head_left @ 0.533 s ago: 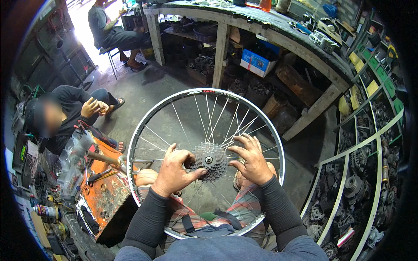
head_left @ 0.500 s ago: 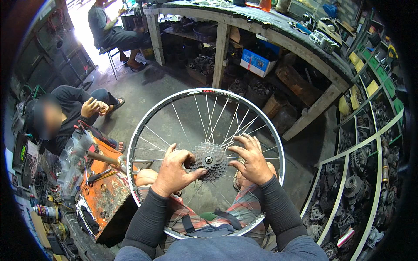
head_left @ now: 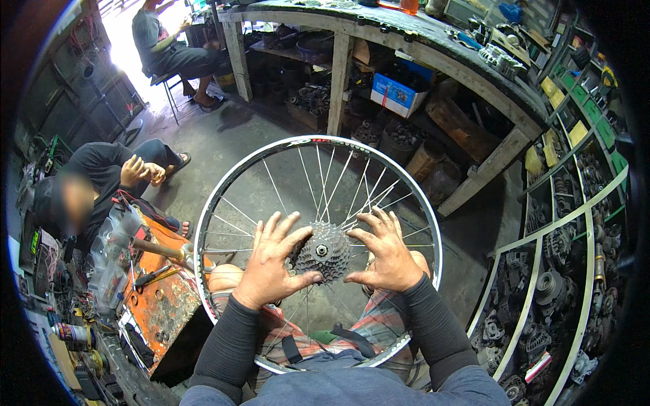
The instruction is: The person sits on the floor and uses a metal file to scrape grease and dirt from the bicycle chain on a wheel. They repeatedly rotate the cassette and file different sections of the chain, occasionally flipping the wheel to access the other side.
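Observation:
A spoked bicycle wheel (head_left: 433, 203) with a black and silver rim lies across my lap, its hub facing up. At the centre sits a grey multi-cog cassette (head_left: 323, 260), with the axle end showing in its middle. My left hand (head_left: 272, 260) is open at the cassette's left side, thumb and fingers spread about its edge. On the other side my right hand (head_left: 387, 252) is also open, its thumb and fingertips close to the cogs. Whether either hand touches the teeth, I cannot tell.
An orange, worn metal stand (head_left: 166, 304) with tools and rings is close on my left. Beside it a person (head_left: 101, 176) sits low; another person (head_left: 172, 57) sits farther back. A long workbench (head_left: 318, 19) runs ahead. Shelves of metal parts (head_left: 555, 291) line the right.
My left hand has opened wider, its fingers stretching forward from a curl at the cassette. My right hand has moved slightly left, nearer the cogs. The wheel has shifted a little left in view.

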`<move>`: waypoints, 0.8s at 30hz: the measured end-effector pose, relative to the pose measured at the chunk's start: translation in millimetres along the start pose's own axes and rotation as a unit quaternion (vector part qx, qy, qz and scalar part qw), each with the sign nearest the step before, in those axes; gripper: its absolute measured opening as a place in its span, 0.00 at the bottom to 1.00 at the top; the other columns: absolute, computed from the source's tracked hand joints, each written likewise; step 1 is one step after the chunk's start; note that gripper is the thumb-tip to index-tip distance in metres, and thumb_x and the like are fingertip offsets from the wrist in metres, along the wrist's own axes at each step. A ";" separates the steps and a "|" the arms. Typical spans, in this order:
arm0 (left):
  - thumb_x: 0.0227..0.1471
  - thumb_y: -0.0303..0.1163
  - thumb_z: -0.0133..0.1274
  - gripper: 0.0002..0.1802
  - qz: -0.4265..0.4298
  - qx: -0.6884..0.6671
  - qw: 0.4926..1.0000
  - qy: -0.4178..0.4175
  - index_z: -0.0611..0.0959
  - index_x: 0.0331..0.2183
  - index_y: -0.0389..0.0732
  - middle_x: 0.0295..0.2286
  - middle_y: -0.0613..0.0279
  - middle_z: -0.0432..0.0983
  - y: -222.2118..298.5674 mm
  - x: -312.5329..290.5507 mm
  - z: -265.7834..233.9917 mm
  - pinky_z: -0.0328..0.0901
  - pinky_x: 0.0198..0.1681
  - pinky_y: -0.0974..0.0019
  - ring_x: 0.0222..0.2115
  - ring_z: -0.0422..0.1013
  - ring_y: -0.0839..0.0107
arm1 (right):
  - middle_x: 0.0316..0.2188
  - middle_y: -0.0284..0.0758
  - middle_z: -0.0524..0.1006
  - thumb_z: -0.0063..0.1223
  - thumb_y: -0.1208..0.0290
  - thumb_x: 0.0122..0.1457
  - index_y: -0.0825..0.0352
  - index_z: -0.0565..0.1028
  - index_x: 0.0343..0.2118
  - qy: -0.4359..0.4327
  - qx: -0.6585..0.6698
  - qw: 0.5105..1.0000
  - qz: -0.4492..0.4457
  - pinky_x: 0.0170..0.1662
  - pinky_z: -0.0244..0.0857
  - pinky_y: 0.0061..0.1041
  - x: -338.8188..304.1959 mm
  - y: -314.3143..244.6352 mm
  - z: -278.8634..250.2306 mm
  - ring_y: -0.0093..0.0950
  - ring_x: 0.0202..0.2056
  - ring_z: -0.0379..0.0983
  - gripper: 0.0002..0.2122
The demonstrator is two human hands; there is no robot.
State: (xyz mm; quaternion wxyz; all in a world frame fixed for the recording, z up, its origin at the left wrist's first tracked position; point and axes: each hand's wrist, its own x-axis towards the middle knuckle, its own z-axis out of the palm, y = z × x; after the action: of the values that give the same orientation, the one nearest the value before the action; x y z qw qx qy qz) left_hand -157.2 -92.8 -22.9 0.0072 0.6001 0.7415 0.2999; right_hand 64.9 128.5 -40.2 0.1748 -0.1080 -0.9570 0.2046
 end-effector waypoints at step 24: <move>0.23 0.45 0.90 0.66 -0.066 -0.051 0.995 -0.060 0.76 0.65 0.45 0.65 0.52 0.74 9.2 -3.3 0.5 0.47 0.78 0.23 0.69 0.70 0.47 | 0.76 0.43 0.66 0.75 0.46 0.59 0.59 0.74 0.72 -0.031 0.000 0.999 -0.009 0.79 0.45 0.69 -5.6 10.5 13.2 0.55 0.79 0.54 0.40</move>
State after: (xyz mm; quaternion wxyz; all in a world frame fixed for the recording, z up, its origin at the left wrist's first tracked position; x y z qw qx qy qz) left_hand -148.0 -94.6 -20.3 0.1021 0.5653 0.7617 0.2996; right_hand 66.5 131.6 -57.6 0.1466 -0.0927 -0.9630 0.2063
